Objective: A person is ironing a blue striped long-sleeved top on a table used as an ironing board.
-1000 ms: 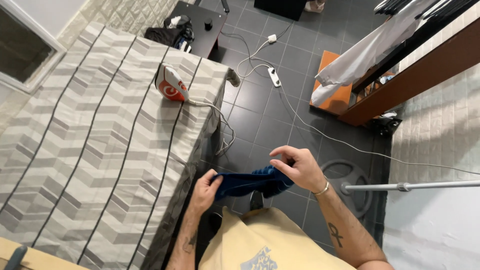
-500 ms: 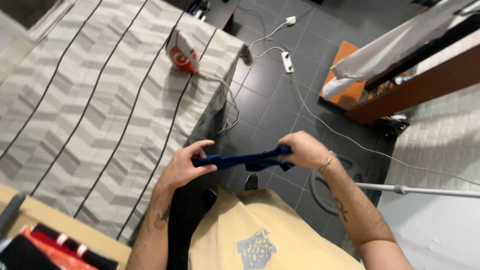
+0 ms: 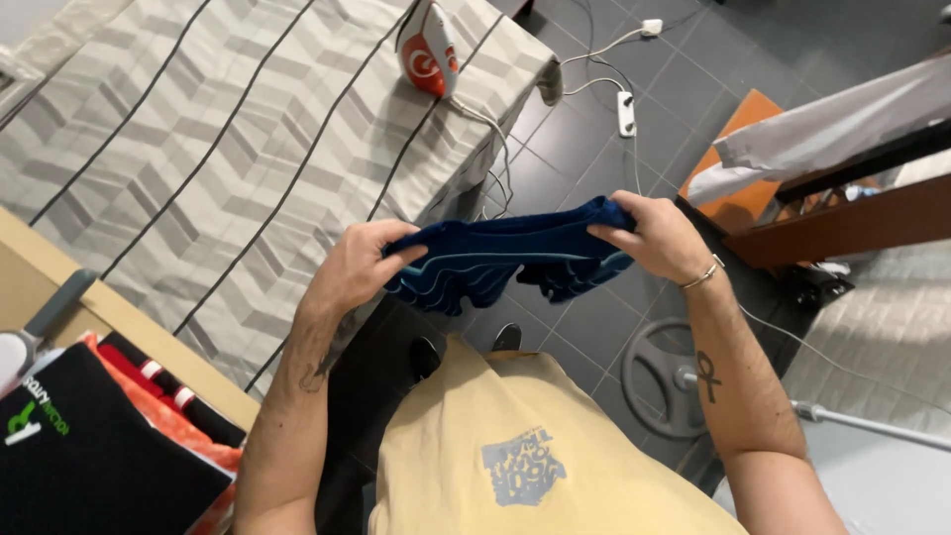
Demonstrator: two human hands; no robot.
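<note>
Dark grey floor tiles (image 3: 575, 129) fill the room under you, and a big counter (image 3: 198, 149) with a grey zigzag cover sits on your left side. An orange and white iron (image 3: 428, 48) stands on its end near the far corner of the counter, and its cord hangs down over the edge. A white power strip (image 3: 625, 112) lies on the floor past it.

You hold a dark blue cloth (image 3: 500, 258) with thin light blue lines up in the air in front of your yellow shirt (image 3: 515, 456), above the floor and just beside the counter edge. Your left hand (image 3: 355, 266) pinches the left end, with the fingers curled shut on it. Your right hand (image 3: 659, 236) grips the right end from above, with its fingers closed over the top edge. The cloth is stretched between both hands and bunches up a little in the middle.

Folded black and orange clothes (image 3: 109, 436) lie at the bottom left. A round grey stand base (image 3: 662, 381) rests on the floor by your right arm.
</note>
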